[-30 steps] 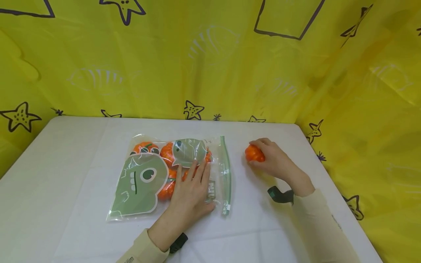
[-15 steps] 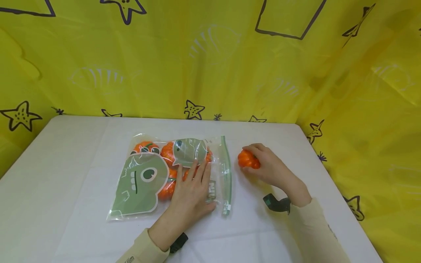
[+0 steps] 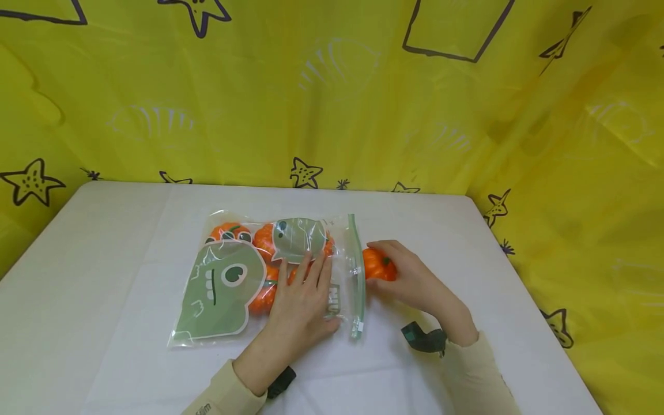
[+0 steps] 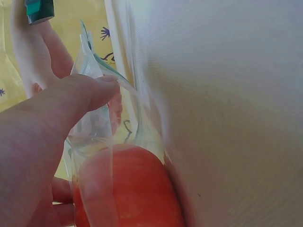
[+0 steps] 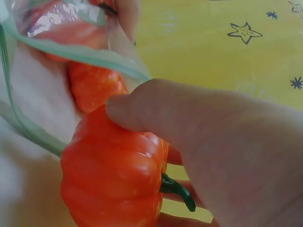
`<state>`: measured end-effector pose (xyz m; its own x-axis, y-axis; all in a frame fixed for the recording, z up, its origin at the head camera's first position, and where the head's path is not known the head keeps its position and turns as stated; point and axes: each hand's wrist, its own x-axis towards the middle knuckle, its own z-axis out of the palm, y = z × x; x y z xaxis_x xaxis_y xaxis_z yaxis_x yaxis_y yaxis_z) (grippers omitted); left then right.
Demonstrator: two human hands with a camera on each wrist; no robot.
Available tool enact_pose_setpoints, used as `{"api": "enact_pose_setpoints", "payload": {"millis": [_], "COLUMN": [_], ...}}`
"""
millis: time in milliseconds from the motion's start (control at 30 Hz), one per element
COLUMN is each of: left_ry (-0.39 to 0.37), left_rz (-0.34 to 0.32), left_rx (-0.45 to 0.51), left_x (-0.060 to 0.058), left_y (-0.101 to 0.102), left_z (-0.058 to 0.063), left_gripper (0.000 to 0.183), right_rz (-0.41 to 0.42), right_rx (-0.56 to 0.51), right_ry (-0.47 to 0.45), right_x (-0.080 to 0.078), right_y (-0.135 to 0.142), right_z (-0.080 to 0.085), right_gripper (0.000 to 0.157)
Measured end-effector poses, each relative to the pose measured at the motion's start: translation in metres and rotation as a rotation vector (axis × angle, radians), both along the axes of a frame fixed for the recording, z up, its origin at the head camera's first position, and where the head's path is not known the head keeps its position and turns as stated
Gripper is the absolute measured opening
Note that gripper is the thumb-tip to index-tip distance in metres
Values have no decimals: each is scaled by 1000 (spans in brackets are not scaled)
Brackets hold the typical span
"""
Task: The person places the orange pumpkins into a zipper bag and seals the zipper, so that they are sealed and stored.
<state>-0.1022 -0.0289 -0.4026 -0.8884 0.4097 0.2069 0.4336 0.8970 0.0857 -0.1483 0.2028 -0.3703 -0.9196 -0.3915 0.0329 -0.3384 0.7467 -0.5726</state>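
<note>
A clear zip bag [image 3: 218, 305] with green monster and fish prints lies flat, with several orange toy pumpkins [image 3: 263, 242] inside. My left hand [image 3: 301, 305] rests on the bag with fingers spread straight over its right half. Between thumb and fingers my right hand [image 3: 415, 282] holds another orange toy pumpkin [image 3: 378, 265], right at the bag's green zip edge [image 3: 358, 288]. In the right wrist view, the held pumpkin [image 5: 113, 175] has its green stem turned toward my palm. The zip mouth [image 5: 85, 54] gapes there, with a pumpkin [image 5: 94, 87] visible beyond it.
A white-covered table [image 3: 129, 230] carries the bag. Yellow curtain [image 3: 249, 115] with stars and fish drawings hangs behind it and along the right side. Dark wrist-worn devices [image 3: 422, 339] sit near both cuffs.
My right hand has moved left with the pumpkin, from apart on the table's right to the bag's zip edge. The left hand and bag have stayed in place.
</note>
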Motion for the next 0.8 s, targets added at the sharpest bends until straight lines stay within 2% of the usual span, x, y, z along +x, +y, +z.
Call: {"api": "enact_pose_setpoints", "payload": {"millis": [300, 500, 633, 800], "left_ry": [-7, -14, -17, -34], "left_rz": [1, -2, 1, 5], "left_rx": [-3, -7, -18, -12], "left_x": [-1, 0, 0, -1], "left_y": [0, 1, 1, 0], "left_z": [-1, 0, 0, 1], "left_gripper": [105, 106, 105, 105], "right_rz": [18, 19, 64, 133], "right_rx": [-34, -89, -144, -178], "right_ry": [-53, -156, -221, -276], "right_x": [2, 2, 1, 1], "right_y": [-9, -1, 10, 17], "right_z": [-10, -15, -15, -12], "right_gripper": [65, 71, 71, 61]}}
